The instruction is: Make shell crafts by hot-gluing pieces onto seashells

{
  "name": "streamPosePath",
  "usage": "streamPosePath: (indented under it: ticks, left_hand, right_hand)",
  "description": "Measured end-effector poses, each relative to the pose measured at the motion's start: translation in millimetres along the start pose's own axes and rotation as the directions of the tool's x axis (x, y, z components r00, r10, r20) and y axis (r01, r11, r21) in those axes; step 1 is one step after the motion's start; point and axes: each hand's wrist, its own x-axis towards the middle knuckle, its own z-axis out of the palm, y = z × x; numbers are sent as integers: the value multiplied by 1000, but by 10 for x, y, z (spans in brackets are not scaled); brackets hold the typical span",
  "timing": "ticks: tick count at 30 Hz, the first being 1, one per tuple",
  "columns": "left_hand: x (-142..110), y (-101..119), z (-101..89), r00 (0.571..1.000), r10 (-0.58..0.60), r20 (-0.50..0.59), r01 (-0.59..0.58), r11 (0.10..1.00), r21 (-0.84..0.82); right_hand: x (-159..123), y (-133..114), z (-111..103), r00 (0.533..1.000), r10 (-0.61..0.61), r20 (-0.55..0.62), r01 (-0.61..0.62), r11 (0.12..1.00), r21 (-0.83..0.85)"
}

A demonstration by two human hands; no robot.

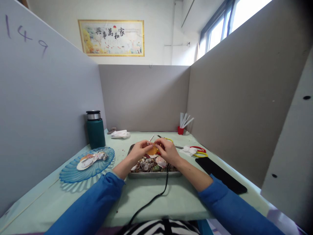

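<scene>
Both of my hands meet over a metal tray (156, 175) heaped with small shells. Between them is an orange seashell (152, 150), its flat face towards me. My left hand (140, 150) grips the shell's left edge with bent fingers. On the other edge, the fingers of my right hand (168, 150) are closed on the same shell. A pinkish shell (161, 161) and a greenish one (156, 168) lie in the tray below. Near my right wrist a black cable (156, 196) runs down towards the table's front edge.
At left, a blue scalloped plate (70, 173) bears several shells, with a green bottle (96, 132) behind it. Scissors with red and yellow handles (201, 152), white tissue (188, 150) and a black flat object (221, 174) lie right. A red cup (180, 130) holds white sticks. Partitions (144, 98) enclose the table.
</scene>
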Motion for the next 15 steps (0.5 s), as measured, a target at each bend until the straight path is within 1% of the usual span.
streamPosePath:
  ticks: [4,12,15]
  left_hand:
    - [2,-1,3,1000,-8,6,9,1000,-13]
    - [12,-23,-7,999,28,-16,-28,1000,12]
    - [1,-6,5,999,45,-22,-44,998,35]
  right_hand:
    - [-5,12,6,1000,7,5,-7,1000,12]
    - [4,-25,-10,1000,-1,14,0,999,43]
    - [5,-20,-10,999,34,30,-36,997,65]
